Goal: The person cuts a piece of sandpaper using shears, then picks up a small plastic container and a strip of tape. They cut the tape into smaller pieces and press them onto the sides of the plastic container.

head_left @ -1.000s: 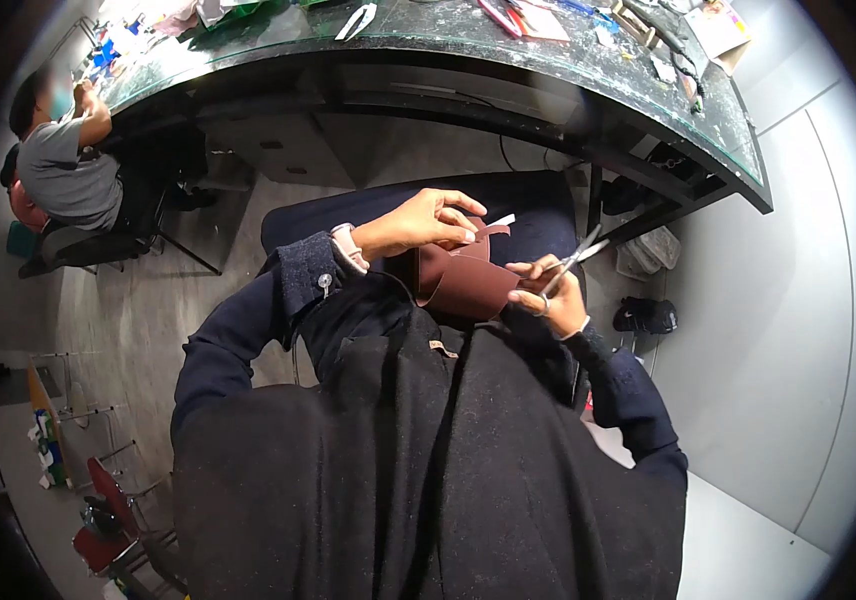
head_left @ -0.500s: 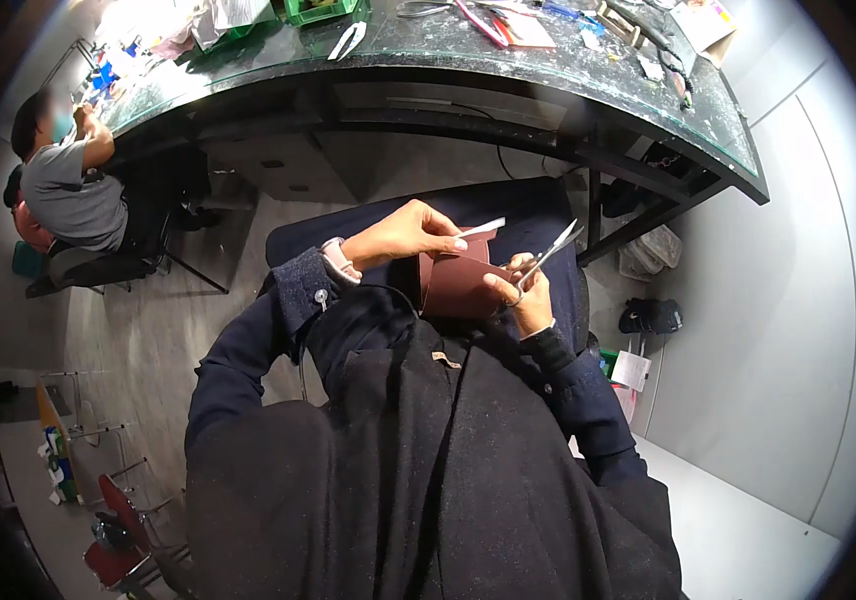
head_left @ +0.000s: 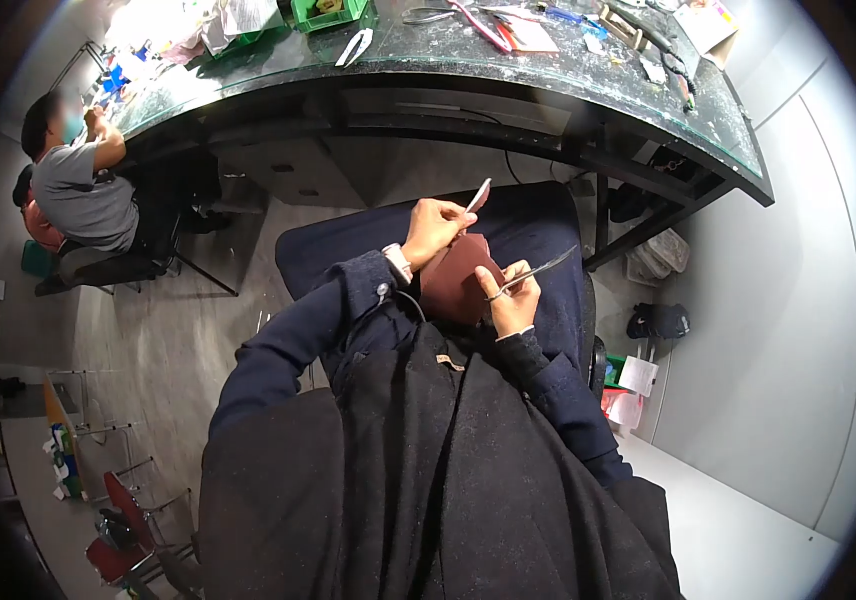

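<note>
Brown sheet held in the lap between two hands, scissors in the right.
Clock centred on the sheet: workbench (head_left: pixel 428 55) across 12 o'clock, well apart; dark blue cushion (head_left: pixel 538 215) nearer, reaching from 10 to 3 o'clock. Brown sheet (head_left: pixel 460 275) curved, its near edge toward the dark apron (head_left: pixel 398 480) at 6. Left hand (head_left: pixel 433 232) at 11, thumb and fingers pinched on a narrow strip (head_left: pixel 479 195) pointing to 1; join to sheet unclear. Right hand (head_left: pixel 518 300) at 4, fingers closed round scissors (head_left: pixel 552 263), thumb on sheet; blades toward 2, gap unreadable.
</note>
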Demonstrator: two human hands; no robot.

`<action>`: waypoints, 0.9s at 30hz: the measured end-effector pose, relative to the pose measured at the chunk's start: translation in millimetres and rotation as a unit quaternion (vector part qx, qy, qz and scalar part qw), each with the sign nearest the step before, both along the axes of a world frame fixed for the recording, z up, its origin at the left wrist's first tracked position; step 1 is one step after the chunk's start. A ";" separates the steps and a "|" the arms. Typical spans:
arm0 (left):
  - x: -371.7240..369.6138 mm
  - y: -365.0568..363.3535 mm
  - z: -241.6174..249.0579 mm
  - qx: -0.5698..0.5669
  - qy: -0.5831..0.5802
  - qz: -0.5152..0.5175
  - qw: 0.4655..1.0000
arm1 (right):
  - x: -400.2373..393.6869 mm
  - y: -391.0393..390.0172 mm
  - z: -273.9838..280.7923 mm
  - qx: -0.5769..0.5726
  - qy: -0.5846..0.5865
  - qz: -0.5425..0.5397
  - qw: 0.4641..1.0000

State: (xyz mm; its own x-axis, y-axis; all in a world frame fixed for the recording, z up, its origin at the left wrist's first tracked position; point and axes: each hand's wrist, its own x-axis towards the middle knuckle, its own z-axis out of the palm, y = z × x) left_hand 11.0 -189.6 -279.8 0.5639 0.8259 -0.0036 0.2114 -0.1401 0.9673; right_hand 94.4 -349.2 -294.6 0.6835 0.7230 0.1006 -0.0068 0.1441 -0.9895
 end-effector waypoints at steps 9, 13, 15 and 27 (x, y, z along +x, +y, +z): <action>31.2 -4.6 -21.8 0.083 0.030 0.004 0.996 | 13.4 1.9 -10.5 -0.009 -0.021 -0.044 0.999; 43.8 -7.4 -29.9 0.089 0.067 0.006 0.994 | 20.6 3.4 -21.2 -0.021 -0.085 -0.090 0.992; 50.6 -8.2 -36.3 0.109 0.080 0.007 0.991 | 21.3 1.5 -23.3 -0.031 -0.105 -0.097 0.989; 27.9 67.2 -92.8 0.066 0.146 0.287 0.944 | 12.1 -21.7 -14.1 -0.060 -0.057 -0.077 0.994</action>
